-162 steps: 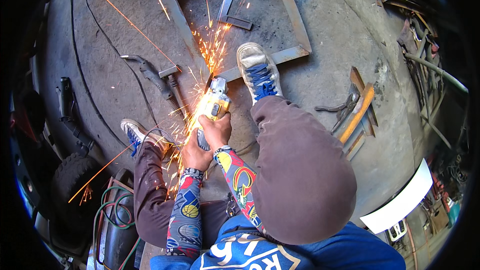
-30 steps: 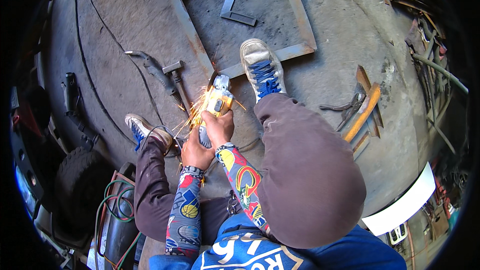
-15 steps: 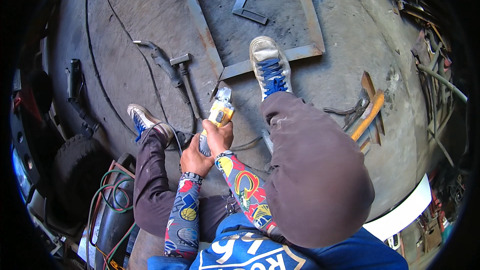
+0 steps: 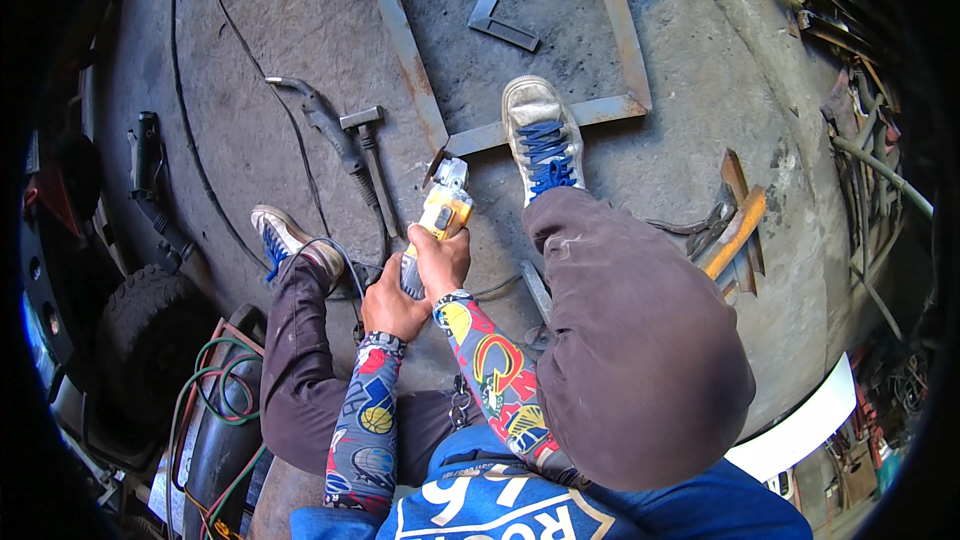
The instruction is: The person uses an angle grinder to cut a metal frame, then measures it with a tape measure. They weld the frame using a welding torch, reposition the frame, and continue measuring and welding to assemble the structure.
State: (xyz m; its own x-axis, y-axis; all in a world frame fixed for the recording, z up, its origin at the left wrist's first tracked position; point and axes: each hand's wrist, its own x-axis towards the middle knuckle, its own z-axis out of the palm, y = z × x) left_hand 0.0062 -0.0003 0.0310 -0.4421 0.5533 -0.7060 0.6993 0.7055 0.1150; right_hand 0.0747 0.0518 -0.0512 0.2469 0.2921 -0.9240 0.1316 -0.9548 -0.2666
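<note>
A yellow and grey angle grinder [image 4: 443, 210] is held out in front of me in both hands. My right hand [image 4: 440, 262] is wrapped round its body, and my left hand [image 4: 393, 302] grips the grey rear end just behind. The edge of the grinder's disc [image 4: 432, 170] lies at the near left corner of a square metal frame [image 4: 545, 124]; whether it touches the metal I cannot tell. My right shoe [image 4: 541, 135] is set against the frame's near bar, partly over it. Patterned sleeves cover both forearms.
Left of the grinder lie a hammer [image 4: 366, 145] and a welding torch [image 4: 325, 125] with its cable. Pliers [image 4: 690, 224] and metal offcuts [image 4: 737, 230] are on the floor to the right. A tyre [image 4: 150, 325] and a gas cylinder [image 4: 222, 435] stand at the left.
The grinder and both hands have moved slightly forward, bringing the disc up to the frame's corner. Both hands keep their grip.
</note>
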